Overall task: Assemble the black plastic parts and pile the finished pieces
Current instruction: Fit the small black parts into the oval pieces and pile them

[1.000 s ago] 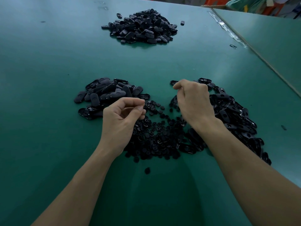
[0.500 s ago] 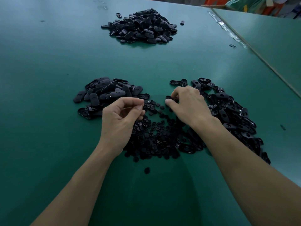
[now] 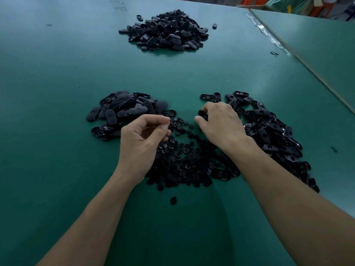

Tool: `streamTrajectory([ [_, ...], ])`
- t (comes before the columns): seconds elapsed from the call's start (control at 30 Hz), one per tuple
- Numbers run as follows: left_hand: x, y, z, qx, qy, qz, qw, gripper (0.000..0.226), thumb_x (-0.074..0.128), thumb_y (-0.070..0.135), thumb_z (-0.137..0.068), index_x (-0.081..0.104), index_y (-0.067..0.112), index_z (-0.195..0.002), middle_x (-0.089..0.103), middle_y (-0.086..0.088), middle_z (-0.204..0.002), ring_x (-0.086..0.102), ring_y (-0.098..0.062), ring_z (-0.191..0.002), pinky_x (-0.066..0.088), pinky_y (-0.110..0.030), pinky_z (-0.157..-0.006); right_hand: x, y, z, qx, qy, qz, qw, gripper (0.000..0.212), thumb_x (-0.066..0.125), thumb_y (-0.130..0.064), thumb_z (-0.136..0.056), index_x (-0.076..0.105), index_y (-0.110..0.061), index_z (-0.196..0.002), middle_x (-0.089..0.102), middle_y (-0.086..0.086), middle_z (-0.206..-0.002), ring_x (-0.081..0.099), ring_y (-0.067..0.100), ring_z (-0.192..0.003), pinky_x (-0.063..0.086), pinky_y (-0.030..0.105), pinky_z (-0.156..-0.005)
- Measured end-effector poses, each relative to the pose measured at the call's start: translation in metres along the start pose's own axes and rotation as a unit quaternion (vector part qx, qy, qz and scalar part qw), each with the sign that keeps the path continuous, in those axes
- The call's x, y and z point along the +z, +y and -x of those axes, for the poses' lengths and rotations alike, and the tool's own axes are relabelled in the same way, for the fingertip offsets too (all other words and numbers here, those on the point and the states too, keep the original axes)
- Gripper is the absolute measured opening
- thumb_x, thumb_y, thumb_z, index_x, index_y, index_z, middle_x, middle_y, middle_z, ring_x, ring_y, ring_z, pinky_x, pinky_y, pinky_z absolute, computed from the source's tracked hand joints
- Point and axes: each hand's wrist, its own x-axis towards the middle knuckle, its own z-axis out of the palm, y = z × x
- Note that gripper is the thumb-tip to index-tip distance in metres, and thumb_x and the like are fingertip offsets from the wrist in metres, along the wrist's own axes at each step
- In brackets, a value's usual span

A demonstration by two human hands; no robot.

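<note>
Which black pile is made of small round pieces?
The middle pile between the left hand and right hand; the other three hold longer oval pieces.

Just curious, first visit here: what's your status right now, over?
Right hand grips oval part. Left hand pinched over small round parts, contents unclear. Nothing in the way.

Work surface: broad dark green table [image 3: 57, 83], matte, with a few faint smudges at far left. A second green table [image 3: 322, 47] abuts on the right. The seam runs diagonally, with a strip of crinkled clear tape [image 3: 269, 33] along it. Light is soft, leaving a pale sheen on the far tabletop. Orange objects [image 3: 324, 10] beyond the far edge, too blurred to identify.
</note>
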Motion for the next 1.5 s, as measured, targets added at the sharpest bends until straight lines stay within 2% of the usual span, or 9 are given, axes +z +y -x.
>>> streamTrajectory([
  [0.17,-0.001,-0.001,0.0,0.0,-0.003,0.0,1.0,0.018,0.065,0.001,-0.094,0.073,0.017,-0.095,0.074,0.002,-0.086,0.07,-0.013,-0.079,0.055,-0.021,-0.072,-0.004,-0.001,0.005,-0.025,0.067,-0.016,0.997,0.027,0.048,-0.027,-0.104,0.067,-0.008,-0.105,0.063,0.008,-0.099,0.063,0.028,-0.092,0.045,0.033,-0.071],
  [0.27,0.0,-0.001,0.0,-0.003,0.003,0.013,1.0,0.018,0.065,0.002,-0.094,0.071,0.018,-0.099,0.074,0.001,-0.088,0.072,-0.014,-0.08,0.056,-0.022,-0.073,-0.014,-0.011,0.01,-0.053,0.082,-0.162,0.982,0.017,0.062,-0.021,-0.098,0.072,-0.011,-0.107,0.068,0.001,-0.09,0.065,0.017,-0.083,0.051,0.024,-0.071],
  [0.4,0.002,0.002,0.0,0.0,-0.013,0.022,1.0,0.023,0.071,0.014,-0.089,0.068,0.024,-0.109,0.076,-0.001,-0.095,0.073,-0.017,-0.085,0.058,-0.024,-0.077,-0.024,-0.034,0.025,-0.092,-0.037,-0.419,0.903,0.025,0.078,-0.018,-0.086,0.068,-0.017,-0.108,0.075,0.003,-0.077,0.071,0.012,-0.07,0.056,0.023,-0.068],
  [0.57,0.001,0.004,0.001,0.014,-0.032,0.026,0.999,0.017,0.073,0.025,-0.087,0.07,0.018,-0.101,0.074,0.0,-0.085,0.068,-0.013,-0.073,0.055,-0.025,-0.072,-0.021,-0.047,0.037,-0.107,-0.057,-0.536,0.836,0.006,0.076,-0.01,-0.087,0.071,-0.009,-0.089,0.074,0.013,-0.073,0.068,0.024,-0.06,0.053,0.021,-0.055],
  [0.7,0.001,0.004,0.001,0.016,-0.021,0.016,1.0,0.013,0.072,0.023,-0.088,0.071,0.019,-0.101,0.074,-0.001,-0.08,0.066,-0.013,-0.068,0.055,-0.024,-0.068,-0.014,-0.042,0.035,-0.102,-0.008,-0.483,0.87,0.002,0.077,-0.018,-0.088,0.076,-0.018,-0.086,0.072,-0.004,-0.067,0.066,0.008,-0.06,0.051,0.02,-0.06],
  [1.07,0.004,0.006,0.001,0.027,-0.001,-0.01,1.0,0.016,0.071,0.027,-0.084,0.068,0.027,-0.1,0.069,0.018,-0.076,0.06,0.003,-0.067,0.051,-0.015,-0.064,-0.017,-0.038,0.03,-0.107,0.004,-0.412,0.905,0.019,0.064,-0.012,-0.096,0.075,-0.02,-0.109,0.075,-0.006,-0.088,0.07,0.003,-0.081,0.056,0.021,-0.081],
  [1.17,0.003,0.001,0.001,0.021,0.003,-0.019,1.0,0.018,0.073,0.026,-0.084,0.071,0.034,-0.101,0.064,0.016,-0.073,0.058,-0.005,-0.067,0.054,-0.019,-0.066,-0.017,-0.028,0.022,-0.074,0.041,-0.277,0.957,0.025,0.058,-0.015,-0.099,0.071,-0.021,-0.121,0.07,-0.003,-0.111,0.065,0.008,-0.098,0.051,0.025,-0.094],
  [1.3,0.002,-0.001,0.001,0.023,-0.014,-0.018,0.999,0.027,0.074,0.017,-0.088,0.072,0.035,-0.108,0.061,0.009,-0.072,0.061,-0.013,-0.068,0.056,-0.022,-0.068,-0.007,-0.011,0.013,-0.023,-0.033,-0.059,0.997,0.042,0.052,-0.024,-0.103,0.05,-0.027,-0.145,0.042,0.008,-0.142,0.041,0.027,-0.13,0.036,0.039,-0.11],
  [1.5,0.002,0.0,0.002,0.014,-0.024,0.022,0.999,0.011,0.07,0.015,-0.091,0.063,0.02,-0.098,0.074,-0.003,-0.079,0.072,-0.018,-0.074,0.057,-0.023,-0.067,0.004,-0.007,0.014,-0.02,-0.008,-0.068,0.997,0.026,0.056,-0.021,-0.101,0.066,-0.023,-0.125,0.053,0.009,-0.126,0.05,0.027,-0.119,0.044,0.038,-0.102],
])
